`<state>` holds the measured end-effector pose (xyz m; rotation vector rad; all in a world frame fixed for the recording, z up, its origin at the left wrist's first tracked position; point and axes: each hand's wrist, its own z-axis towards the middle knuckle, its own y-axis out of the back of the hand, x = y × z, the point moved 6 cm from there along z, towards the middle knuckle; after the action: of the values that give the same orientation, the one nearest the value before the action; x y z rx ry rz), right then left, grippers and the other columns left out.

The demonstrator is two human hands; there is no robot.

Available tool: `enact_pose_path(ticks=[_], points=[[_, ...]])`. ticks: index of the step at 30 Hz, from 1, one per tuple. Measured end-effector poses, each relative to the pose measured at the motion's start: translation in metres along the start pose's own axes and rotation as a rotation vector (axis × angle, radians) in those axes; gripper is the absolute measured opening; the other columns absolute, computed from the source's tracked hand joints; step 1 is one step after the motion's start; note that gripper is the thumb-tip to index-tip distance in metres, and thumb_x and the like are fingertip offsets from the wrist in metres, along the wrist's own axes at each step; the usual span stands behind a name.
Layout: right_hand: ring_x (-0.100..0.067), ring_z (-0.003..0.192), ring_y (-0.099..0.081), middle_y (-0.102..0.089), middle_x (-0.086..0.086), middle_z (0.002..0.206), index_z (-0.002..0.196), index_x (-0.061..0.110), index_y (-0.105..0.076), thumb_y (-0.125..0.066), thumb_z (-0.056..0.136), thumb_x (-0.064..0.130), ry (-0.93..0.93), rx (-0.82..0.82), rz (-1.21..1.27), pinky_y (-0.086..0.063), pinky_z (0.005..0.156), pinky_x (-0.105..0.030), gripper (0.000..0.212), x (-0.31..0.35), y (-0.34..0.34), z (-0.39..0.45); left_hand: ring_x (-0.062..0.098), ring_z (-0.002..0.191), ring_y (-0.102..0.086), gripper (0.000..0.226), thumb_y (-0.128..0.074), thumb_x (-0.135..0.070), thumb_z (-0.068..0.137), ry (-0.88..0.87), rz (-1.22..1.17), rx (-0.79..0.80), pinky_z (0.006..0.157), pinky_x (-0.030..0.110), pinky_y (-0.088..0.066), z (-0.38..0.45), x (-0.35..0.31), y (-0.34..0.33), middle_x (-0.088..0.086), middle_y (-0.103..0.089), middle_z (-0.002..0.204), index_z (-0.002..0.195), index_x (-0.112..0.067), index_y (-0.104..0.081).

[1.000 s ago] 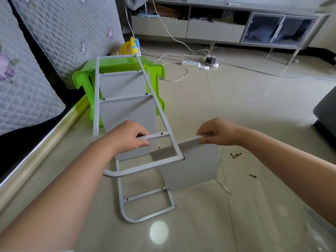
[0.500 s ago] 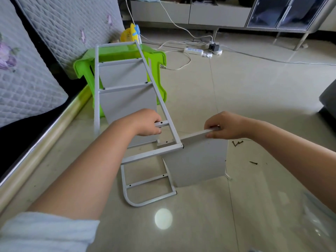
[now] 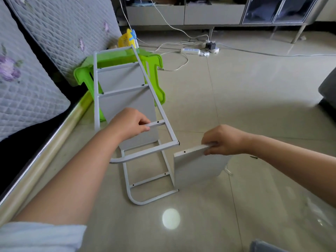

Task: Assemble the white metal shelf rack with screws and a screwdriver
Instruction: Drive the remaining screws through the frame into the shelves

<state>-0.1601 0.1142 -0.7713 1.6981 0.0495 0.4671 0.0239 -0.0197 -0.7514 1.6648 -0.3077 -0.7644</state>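
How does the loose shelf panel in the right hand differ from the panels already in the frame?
The loose panel stands apart from the frame, pinched along its top edge by the right hand; the fitted panels sit between the frame's rungs. Its screw hole is empty; theirs hold screws. All are plain white.

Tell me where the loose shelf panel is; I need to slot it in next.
The shelf panel stands on edge on the floor, lower centre-right of the head view, just right of the rack frame, its top edge gripped by the right hand.
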Motion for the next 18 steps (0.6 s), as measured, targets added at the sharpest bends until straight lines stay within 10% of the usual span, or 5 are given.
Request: enact_pose_path(ticks=[12,18], points=[[-0.022,0.062,-0.034,-0.027,0.005,0.053,0.054,0.022,-0.019,-0.067,0.081,0.023,0.039,0.036,0.041,-0.022,0.056,-0.03,0.056,0.046,-0.02,0.032,0.029,0.09,-0.061,0.015,-0.063,-0.018,0.087,-0.036,-0.024,-0.008,0.084,0.038,-0.048,-0.001,-0.003,0.001,0.012,-0.069,0.091,0.094,-0.01,-0.073],[-0.018,0.064,-0.042,-0.041,0.002,0.055,0.074,0.004,-0.064,-0.073,0.076,0.029,-0.142,-0.087,0.134,-0.027,0.052,-0.023,0.026,0.034,-0.015,0.044,0.016,0.072,-0.041,0.016,-0.06,-0.018,0.087,-0.092,-0.022,0.002,0.077,0.038,-0.045,-0.002,0.0,0.002,0.01,-0.053,0.074,0.072,-0.017,-0.056]])
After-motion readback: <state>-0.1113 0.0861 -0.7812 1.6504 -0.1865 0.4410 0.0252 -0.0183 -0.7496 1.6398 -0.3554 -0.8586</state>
